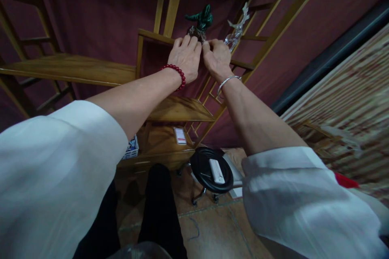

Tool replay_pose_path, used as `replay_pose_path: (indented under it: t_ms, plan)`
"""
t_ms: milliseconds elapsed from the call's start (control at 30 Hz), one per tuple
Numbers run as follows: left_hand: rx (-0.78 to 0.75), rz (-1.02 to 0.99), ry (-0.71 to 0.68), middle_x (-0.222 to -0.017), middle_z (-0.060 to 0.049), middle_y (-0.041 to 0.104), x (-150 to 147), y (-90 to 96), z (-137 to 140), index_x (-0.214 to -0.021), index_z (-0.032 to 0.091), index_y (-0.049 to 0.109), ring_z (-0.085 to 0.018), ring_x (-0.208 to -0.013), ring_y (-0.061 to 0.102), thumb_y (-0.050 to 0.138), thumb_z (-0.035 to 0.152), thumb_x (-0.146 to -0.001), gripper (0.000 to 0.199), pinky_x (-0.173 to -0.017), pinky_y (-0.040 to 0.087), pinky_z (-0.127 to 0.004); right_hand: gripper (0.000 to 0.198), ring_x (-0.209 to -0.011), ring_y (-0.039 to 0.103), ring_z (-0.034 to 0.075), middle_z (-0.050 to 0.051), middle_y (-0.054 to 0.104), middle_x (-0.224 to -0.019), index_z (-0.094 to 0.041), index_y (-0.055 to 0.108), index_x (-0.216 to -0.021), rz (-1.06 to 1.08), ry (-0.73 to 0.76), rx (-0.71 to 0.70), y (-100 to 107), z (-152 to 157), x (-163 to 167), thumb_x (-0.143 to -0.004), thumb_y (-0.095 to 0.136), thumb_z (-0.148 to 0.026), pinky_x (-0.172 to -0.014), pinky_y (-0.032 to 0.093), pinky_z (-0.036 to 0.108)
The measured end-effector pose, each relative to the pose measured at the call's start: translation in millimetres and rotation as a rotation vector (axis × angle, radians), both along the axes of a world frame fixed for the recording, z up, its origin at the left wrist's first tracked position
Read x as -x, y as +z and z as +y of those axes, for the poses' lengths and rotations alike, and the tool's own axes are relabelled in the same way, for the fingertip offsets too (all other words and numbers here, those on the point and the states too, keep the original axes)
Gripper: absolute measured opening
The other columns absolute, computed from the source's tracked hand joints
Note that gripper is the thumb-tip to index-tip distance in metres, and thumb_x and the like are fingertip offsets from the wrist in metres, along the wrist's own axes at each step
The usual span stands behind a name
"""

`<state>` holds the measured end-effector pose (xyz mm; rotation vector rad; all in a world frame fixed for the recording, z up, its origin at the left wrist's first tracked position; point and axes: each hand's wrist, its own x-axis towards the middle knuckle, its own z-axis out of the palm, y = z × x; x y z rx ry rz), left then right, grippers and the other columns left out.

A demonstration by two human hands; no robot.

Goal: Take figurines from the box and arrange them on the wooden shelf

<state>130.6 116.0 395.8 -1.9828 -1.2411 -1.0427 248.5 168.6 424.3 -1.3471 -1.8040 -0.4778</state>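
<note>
A dark green figurine (203,18) with one arm-like part stretched out stands on a rough, clear-and-dark base at the top of a wooden shelf unit. Both hands reach up to that base. My left hand (185,56), with a red bead bracelet at the wrist, has its fingers curled over the base's left side. My right hand (217,57), wearing a silver bangle, is closed at the base's right side; its fingertips are partly hidden. Just right of it rises a clear glass ornament (235,36) with a frosted upper part, close to the knuckles.
Wooden shelves (69,66) run left and below, against a dark red wall. A white card (180,136) and a basket (131,148) sit on lower boards. A black wheeled stool (200,170) bears a white box (216,170). Striped material (349,101) stands at right.
</note>
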Motion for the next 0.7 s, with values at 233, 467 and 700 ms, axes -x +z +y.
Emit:
replay_pose_path:
  t_ms: [233, 467, 700]
  plan:
    - [0.013, 0.021, -0.007, -0.108, -0.011, 0.049, -0.1, 1.1, 5.8, -0.102, 0.012, 0.054, -0.030, -0.110, 0.038, 0.049, 0.028, -0.071, 0.036, -0.093, 0.030, -0.046, 0.040, -0.091, 0.052, 0.019, 0.010, 0.060, -0.089, -0.015, 0.053, -0.080, 0.021, -0.040, 0.000, 3.5, -0.3, 0.6, -0.092, 0.025, -0.041, -0.086, 0.036, 0.035]
    - [-0.008, -0.017, -0.066, -0.109, -0.008, 0.052, -1.3, 2.0, 11.0, -0.101, 0.025, 0.056, -0.032, -0.108, 0.038, 0.049, 0.030, -0.065, 0.037, -0.089, 0.031, -0.051, 0.044, -0.092, 0.055, 0.025, 0.010, 0.061, -0.088, -0.019, 0.057, -0.077, 0.027, -0.040, 0.025, 7.0, -0.2, 0.7, -0.089, 0.025, -0.047, -0.085, 0.039, 0.044]
    - [-0.006, 0.026, -0.038, -0.113, -0.012, 0.048, 2.8, -3.3, 2.2, -0.107, 0.014, 0.051, -0.029, -0.109, 0.037, 0.049, 0.023, -0.070, 0.038, -0.093, 0.028, -0.046, 0.048, -0.094, 0.054, 0.023, 0.011, 0.060, -0.092, -0.018, 0.057, -0.080, 0.019, -0.039, 0.057, 6.3, -1.8, 1.1, -0.090, 0.021, -0.049, -0.086, 0.038, 0.041]
